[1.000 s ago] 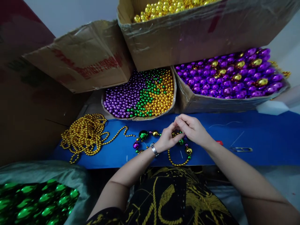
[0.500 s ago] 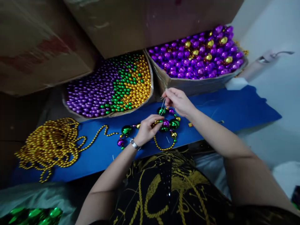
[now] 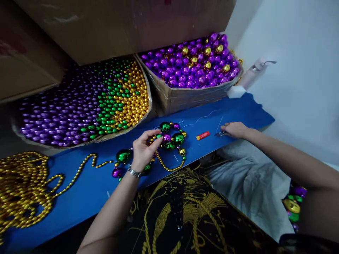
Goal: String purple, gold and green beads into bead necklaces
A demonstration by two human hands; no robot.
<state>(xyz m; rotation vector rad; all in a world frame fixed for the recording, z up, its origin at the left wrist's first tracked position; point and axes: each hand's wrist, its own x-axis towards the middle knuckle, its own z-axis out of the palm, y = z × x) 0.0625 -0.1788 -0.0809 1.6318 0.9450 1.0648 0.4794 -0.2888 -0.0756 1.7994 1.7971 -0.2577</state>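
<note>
My left hand, with a metal bracelet at the wrist, pinches part of a beaded strand of green, purple and gold balls lying on the blue surface. A loop of small gold beads hangs round from it toward the front edge. Out to the right, my right hand is closed on a small dark metal tool, its pointed end facing left. A red and yellow lighter lies between the hands. Thin clear thread trails behind the strand.
A box of purple, green and gold beads stands at the back left; another holds larger purple balls. Gold bead strands are heaped at the left. A pale cylinder leans near the wall. Larger cartons rise behind.
My right hand has let go of the thread and moved right, onto the small metal tool. My left hand stays at the strand. The view has shifted right, and the lighter now shows fully.
</note>
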